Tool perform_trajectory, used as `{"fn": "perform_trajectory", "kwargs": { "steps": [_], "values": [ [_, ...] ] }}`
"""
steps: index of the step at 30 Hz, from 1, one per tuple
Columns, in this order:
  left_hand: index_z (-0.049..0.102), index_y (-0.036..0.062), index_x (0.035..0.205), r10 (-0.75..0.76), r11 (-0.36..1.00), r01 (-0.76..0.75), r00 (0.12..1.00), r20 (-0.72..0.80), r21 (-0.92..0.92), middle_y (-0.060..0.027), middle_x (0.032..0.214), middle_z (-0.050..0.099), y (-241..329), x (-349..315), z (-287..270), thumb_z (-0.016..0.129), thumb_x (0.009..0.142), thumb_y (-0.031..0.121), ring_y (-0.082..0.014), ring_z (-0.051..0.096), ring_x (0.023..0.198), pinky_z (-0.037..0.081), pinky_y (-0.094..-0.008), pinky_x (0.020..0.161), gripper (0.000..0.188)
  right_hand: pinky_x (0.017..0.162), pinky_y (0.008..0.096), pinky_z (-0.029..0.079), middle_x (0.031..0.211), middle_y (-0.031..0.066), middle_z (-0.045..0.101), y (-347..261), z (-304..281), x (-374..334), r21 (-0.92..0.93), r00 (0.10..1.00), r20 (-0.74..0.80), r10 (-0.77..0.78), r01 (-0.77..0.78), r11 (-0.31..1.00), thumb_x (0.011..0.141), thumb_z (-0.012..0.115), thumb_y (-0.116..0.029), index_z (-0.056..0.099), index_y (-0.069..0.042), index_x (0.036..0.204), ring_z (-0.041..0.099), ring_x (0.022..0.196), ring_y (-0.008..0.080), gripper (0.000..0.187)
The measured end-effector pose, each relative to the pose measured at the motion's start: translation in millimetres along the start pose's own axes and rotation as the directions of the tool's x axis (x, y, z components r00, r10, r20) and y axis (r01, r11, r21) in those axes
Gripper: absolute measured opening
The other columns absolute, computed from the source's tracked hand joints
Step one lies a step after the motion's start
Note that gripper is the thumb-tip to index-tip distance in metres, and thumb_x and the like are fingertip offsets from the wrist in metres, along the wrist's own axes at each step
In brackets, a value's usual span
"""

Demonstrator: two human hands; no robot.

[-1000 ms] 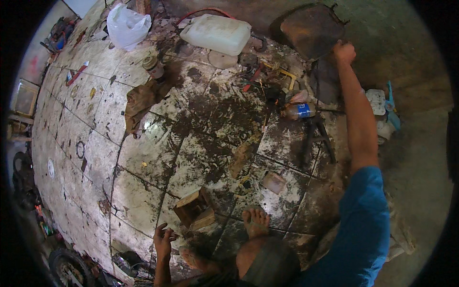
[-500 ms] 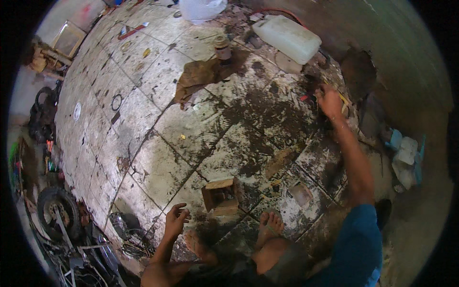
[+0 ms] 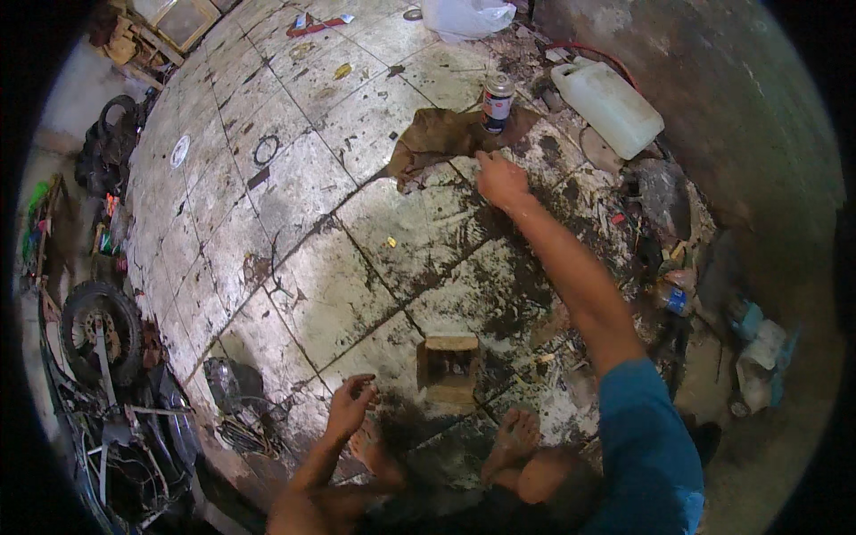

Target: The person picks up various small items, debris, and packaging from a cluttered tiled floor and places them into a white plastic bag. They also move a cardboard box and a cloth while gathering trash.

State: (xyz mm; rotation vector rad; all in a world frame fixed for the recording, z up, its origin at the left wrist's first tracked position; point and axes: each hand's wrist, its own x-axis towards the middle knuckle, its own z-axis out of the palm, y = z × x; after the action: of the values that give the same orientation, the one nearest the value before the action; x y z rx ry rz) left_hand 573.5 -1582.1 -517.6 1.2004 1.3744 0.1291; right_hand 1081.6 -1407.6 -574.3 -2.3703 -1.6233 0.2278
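Observation:
My right hand (image 3: 502,183) reaches far out over the dirty floor. It is just short of a metal can (image 3: 497,102) with a dark and white label, with a visible gap between them. Its fingers are loosely bent and partly hidden by the back of the hand; nothing shows in them. The can stands upright on a crumpled brown sheet (image 3: 437,134). Low on the left, my left hand (image 3: 350,406) hovers by my knee, fingers half curled and apart, holding nothing. An open cardboard box (image 3: 450,379) sits on the tiles between that hand and my right foot.
A whitish plastic jug (image 3: 611,107) lies by the right wall, near a white plastic bag (image 3: 468,18). Debris and a bottle with a blue label (image 3: 675,299) line the right side. A spoked wheel (image 3: 100,334) and metal parts crowd the left. A black ring (image 3: 266,150) lies on the tiles.
My right hand has moved left, from the debris beside the right wall to near the can. The left hand stays low by my knee. The whole view has shifted slightly.

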Motion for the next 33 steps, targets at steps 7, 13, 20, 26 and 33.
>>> {"fn": "perform_trajectory", "kwargs": {
  "steps": [7, 13, 20, 26, 33],
  "values": [
    [0.060, -0.0027, 0.124, -0.129, 0.968, 0.082, 0.973, -0.190, -0.238, -0.0120, 0.103, 0.067, -6.3, -42.5, -28.2, 0.064, 0.094, 0.011, -0.0196, 0.067, 0.086, 0.055, -0.0322, 0.076, 0.033, 0.106, 0.0545, 0.041, 0.147, 0.0319, 0.035, -14.2, -58.0, 87.4, 0.199, 0.750, -0.563, 0.346, -0.284, 0.938, 0.073, 0.085, -0.038, 0.046, -0.008, 0.140, 0.039, 0.134, 0.0496, 0.084],
    [0.058, -0.0028, 0.122, -0.289, 0.926, 0.220, 0.937, -0.198, -0.308, -0.0119, 0.104, 0.065, -53.9, -56.1, -6.5, 0.061, 0.096, 0.017, -0.0212, 0.066, 0.087, 0.056, -0.0331, 0.074, 0.032, 0.094, 0.0506, 0.049, 0.140, 0.0228, 0.051, 76.8, -48.7, 96.5, 0.334, 0.953, -0.298, 0.059, 0.046, 0.942, 0.080, 0.076, -0.033, 0.045, -0.010, 0.139, 0.053, 0.126, 0.0415, 0.071],
    [0.058, -0.0042, 0.122, -0.248, 0.959, 0.205, 0.941, -0.232, -0.194, -0.0133, 0.097, 0.066, -76.2, -65.1, -31.9, 0.062, 0.097, 0.017, -0.0212, 0.068, 0.078, 0.058, -0.0329, 0.068, 0.033, 0.102, 0.0479, 0.046, 0.137, 0.0212, 0.051, 68.7, -47.9, 6.5, 0.300, 0.970, -0.224, -0.094, 0.161, 0.940, 0.087, 0.069, -0.019, 0.039, -0.009, 0.146, 0.052, 0.124, 0.0420, 0.067],
    [0.060, -0.0035, 0.121, -0.076, 0.986, 0.044, 0.977, -0.198, -0.164, -0.0123, 0.094, 0.068, -31.5, -21.7, -38.6, 0.063, 0.095, 0.015, -0.0194, 0.067, 0.076, 0.055, -0.0301, 0.065, 0.032, 0.111, 0.0523, 0.038, 0.156, 0.0157, 0.037, -4.8, -29.8, 27.5, -0.057, 0.995, 0.000, -0.102, 0.101, 0.993, 0.087, 0.070, -0.022, 0.028, -0.008, 0.155, 0.035, 0.144, 0.0378, 0.080],
    [0.062, -0.0040, 0.120, -0.091, 0.984, 0.046, 0.962, -0.259, -0.175, -0.0130, 0.094, 0.068, -73.1, -50.0, -27.3, 0.062, 0.096, 0.014, -0.0193, 0.068, 0.079, 0.056, -0.0302, 0.066, 0.030, 0.113, 0.0569, 0.032, 0.159, 0.0129, 0.035, -41.3, 23.7, 86.3, -0.276, 0.966, 0.115, -0.234, 0.257, 0.926, 0.083, 0.073, -0.022, 0.030, -0.012, 0.156, 0.034, 0.146, 0.0331, 0.085]
  ]
}}
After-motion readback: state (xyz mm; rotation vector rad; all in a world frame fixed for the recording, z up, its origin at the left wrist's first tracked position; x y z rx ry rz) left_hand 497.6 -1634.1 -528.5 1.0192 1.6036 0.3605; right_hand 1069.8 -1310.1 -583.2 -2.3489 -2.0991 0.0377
